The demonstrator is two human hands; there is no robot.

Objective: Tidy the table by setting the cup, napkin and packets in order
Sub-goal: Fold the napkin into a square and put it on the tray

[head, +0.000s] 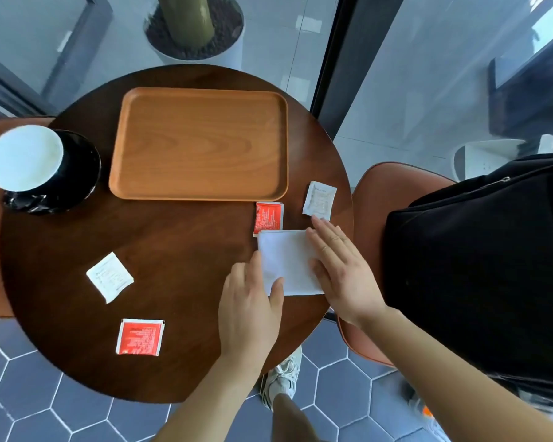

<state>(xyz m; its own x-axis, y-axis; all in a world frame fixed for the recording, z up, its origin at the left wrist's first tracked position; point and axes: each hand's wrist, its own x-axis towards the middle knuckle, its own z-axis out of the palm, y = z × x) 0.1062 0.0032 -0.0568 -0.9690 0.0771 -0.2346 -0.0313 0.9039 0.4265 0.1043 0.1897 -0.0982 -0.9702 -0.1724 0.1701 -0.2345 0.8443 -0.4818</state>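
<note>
A folded white napkin (286, 260) lies at the right side of the round dark wooden table (173, 250). My left hand (249, 311) rests its fingers on the napkin's left edge. My right hand (342, 269) lies flat on its right edge. A red packet (268, 216) touches the napkin's far edge, and a white packet (320, 199) lies right of it. Another white packet (110, 277) and another red packet (140, 337) lie at the near left. A white-lined black cup (26, 157) stands on a black saucer (83, 167) at the far left.
An empty wooden tray (201, 145) sits at the back middle of the table. An orange chair (383, 193) holding a black bag (479, 266) stands close on the right. A plant pot (195, 30) stands behind the table by a glass wall.
</note>
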